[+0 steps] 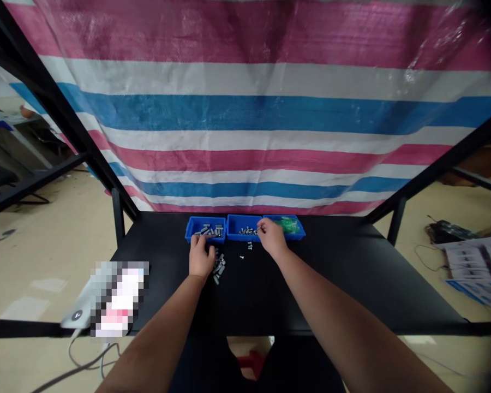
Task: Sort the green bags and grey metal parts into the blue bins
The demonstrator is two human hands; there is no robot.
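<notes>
My left hand (202, 257) is at the front rim of the left blue bin (187, 232), its fingers over the rim and the thumb apart from them. Grey metal cylindrical pieces (208, 230) lie in that bin, and more loose metal pieces (220, 267) are heaped on the table beside the hand. My right hand (271, 236) is over the right end of the middle blue bin (238, 221), fingertips pinched together; what they hold is too small to make out. Small silver screws (246, 231) lie inside this bin. A few loose screws (250, 245) rest in front of it.
The right blue bin (298, 236) holds green items in clear plastic (287, 224). A pixelated phone-like device (120, 297) and a pale box with cables (82, 305) are at the black table's (343, 273) left edge. A striped sheet (245, 114) hangs behind.
</notes>
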